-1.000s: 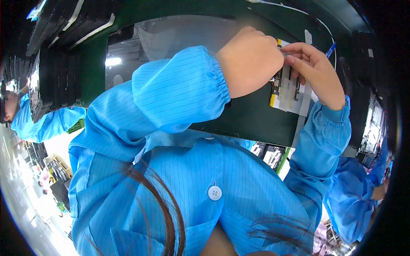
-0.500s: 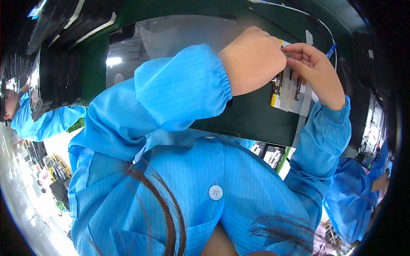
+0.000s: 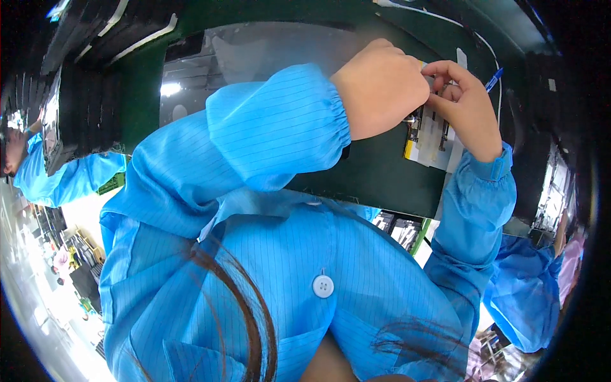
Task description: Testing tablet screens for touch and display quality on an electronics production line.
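On the dark green work surface lies a flat pale part [image 3: 431, 141] with yellow ends and small dark components along it. My left hand [image 3: 384, 89] reaches across from the left, its back turned up and its fingers curled over the part's far half; the fingertips are hidden. From the right comes my right hand [image 3: 466, 105], thumb and forefinger closed towards each other right beside the left hand, above the part. What the two hands grip, if anything, does not show.
A large glossy dark panel [image 3: 191, 76] lies to the left. Stacked black trays [image 3: 83, 108] stand farther left. A blue pen [image 3: 494, 79] and a white cable [image 3: 487, 44] lie beyond my right hand. Co-workers in blue sleeves [image 3: 63, 175] are at both sides.
The right hand has shifted slightly left and its fingers have bent in more. My left hand has moved a little to the right. The part looks unmoved.
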`<state>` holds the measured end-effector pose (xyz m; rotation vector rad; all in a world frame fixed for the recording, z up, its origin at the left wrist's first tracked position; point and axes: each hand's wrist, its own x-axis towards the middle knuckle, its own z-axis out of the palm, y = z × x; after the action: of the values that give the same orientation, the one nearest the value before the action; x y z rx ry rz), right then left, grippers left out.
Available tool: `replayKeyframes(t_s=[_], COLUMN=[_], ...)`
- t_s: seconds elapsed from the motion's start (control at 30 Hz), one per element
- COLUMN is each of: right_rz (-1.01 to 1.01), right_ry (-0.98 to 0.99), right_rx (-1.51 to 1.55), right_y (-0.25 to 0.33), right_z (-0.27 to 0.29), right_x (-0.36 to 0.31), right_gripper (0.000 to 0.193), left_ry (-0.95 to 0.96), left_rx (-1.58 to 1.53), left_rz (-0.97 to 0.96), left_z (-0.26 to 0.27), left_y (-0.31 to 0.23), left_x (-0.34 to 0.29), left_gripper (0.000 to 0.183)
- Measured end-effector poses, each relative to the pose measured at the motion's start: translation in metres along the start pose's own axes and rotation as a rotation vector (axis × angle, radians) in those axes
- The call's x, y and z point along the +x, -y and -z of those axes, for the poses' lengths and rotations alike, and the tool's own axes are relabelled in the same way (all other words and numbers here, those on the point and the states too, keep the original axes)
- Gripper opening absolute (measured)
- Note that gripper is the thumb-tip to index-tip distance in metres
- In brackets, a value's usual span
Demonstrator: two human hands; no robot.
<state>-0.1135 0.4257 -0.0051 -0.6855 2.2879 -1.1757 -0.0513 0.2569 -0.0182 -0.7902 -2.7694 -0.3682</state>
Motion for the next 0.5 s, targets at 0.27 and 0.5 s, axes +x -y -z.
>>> replayKeyframes(t_s=[0.27, 0.5], right_rz=[-0.022, 0.021], right_ry=[-0.038, -0.03], right_rx=[-0.012, -0.026], right_y=[-0.008, -0.006], right_z=[-0.001, -0.008], right_x=[0.002, 0.006], right_gripper=[0.025, 0.022], left_ry=[0.042, -0.044], left_rx=[-0.004, 0.018], left_rz=[0.075, 0.017], left_z=[0.006, 0.021], left_y=[-0.004, 0.005], left_x=[-0.001, -0.01], left_gripper=[0.011, 0.02])
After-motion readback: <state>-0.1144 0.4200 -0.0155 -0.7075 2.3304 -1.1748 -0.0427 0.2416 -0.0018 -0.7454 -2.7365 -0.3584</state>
